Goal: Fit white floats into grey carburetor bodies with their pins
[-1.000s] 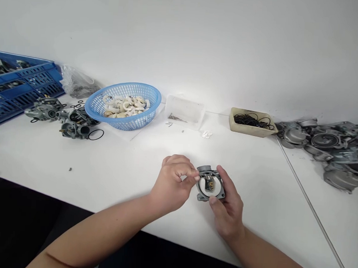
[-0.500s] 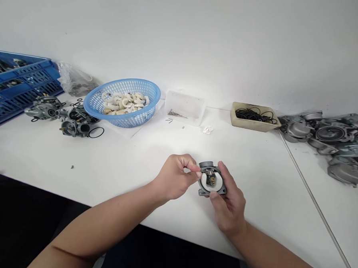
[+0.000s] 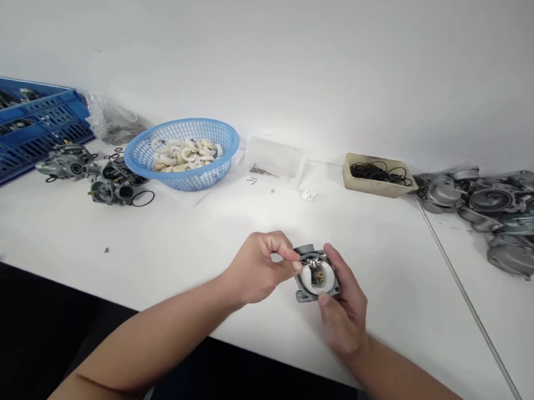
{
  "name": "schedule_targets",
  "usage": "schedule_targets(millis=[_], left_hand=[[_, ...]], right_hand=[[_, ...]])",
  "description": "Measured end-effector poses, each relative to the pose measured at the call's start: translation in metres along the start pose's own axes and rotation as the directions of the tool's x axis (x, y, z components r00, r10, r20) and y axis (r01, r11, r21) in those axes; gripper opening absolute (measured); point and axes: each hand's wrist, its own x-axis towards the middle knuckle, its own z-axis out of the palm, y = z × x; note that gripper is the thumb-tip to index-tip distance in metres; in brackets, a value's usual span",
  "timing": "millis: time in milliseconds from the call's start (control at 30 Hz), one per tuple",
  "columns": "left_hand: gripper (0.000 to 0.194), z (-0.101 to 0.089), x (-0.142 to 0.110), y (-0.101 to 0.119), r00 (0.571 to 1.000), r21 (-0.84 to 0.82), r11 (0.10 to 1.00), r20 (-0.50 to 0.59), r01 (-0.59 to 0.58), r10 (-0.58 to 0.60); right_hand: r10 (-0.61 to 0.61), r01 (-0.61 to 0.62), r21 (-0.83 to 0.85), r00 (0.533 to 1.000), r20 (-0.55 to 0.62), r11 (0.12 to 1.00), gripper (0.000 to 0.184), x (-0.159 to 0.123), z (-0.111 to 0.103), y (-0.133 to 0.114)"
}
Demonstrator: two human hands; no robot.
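Observation:
My right hand (image 3: 344, 308) is wrapped around a grey metal carburetor body (image 3: 306, 297), thumb on its near rim, holding it tilted with the open bowl side toward me. Inside sits a white float (image 3: 331, 281) with a shiny metal hinge at the top, around brass jets (image 3: 320, 277). At the upper left rim, my left hand (image 3: 266, 268) has thumb and forefinger pinched on what looks like a thin metal pin (image 3: 304, 261), beside the float's hinge. The fingertips hide most of that pin.
Behind stand a blue basket (image 3: 181, 180) of white floats, a clear tray (image 3: 295, 165) with thin pins, and a beige box (image 3: 375, 186) of black rubber rings. Carburetors (image 3: 111, 186) lie at left by a blue crate (image 3: 38, 122); metal parts (image 3: 491, 200) pile up at right.
The carburetor body has tipped and lowered slightly in my right hand. The float's metal hinge shows more now. My left fingertips stay pinched at the upper left rim.

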Motion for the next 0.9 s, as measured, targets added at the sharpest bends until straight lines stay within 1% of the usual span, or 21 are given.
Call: schedule_targets(millis=[100,200,267,367,533,600,700,833,900], left_hand=[[0.016,0.003,-0.003,0.001,0.998,-0.03,0.999,-0.051,-0.034,0.033],[0.016,0.003,-0.004,0.001,0.991,-0.026,0.997,-0.114,-0.068,0.064],[0.015,0.002,-0.005,0.001,0.992,-0.01,0.997,-0.103,-0.072,0.071],[0.014,0.003,-0.006,0.001,0.997,0.029,0.998,-0.055,-0.061,0.062],[0.014,0.006,-0.008,0.001,0.993,0.074,0.996,-0.109,-0.039,0.047],[0.015,0.007,-0.008,0.002,0.993,0.074,0.997,-0.115,-0.021,0.029],[0.014,0.01,-0.008,0.001,0.99,0.07,0.998,-0.139,-0.004,0.014],[0.012,0.015,-0.009,0.0,0.98,0.057,0.998,-0.197,0.002,0.009],[0.012,0.017,-0.01,-0.001,0.978,0.027,0.999,-0.206,0.016,-0.01]], right_hand=[[0.047,-0.046,0.092,0.999,-0.012,0.995,0.054,-0.002,0.0,0.003],[0.074,-0.07,0.107,0.997,-0.035,0.992,0.054,-0.002,0.0,0.003],[0.075,-0.071,0.106,0.996,-0.037,0.992,0.054,-0.002,0.0,0.003],[0.075,-0.07,0.119,0.997,-0.034,0.99,0.054,-0.002,0.001,0.002],[0.105,-0.097,0.129,0.993,-0.052,0.987,0.054,-0.005,0.001,0.002],[0.1,-0.094,0.108,0.994,-0.053,0.99,0.055,-0.006,0.0,0.002],[0.077,-0.076,0.016,0.994,-0.075,0.997,0.055,-0.007,-0.001,0.002],[0.014,-0.03,-0.126,0.992,-0.127,0.992,0.055,-0.005,0.0,0.004],[-0.024,0.002,-0.169,0.991,-0.131,0.986,0.054,-0.005,0.001,0.004]])
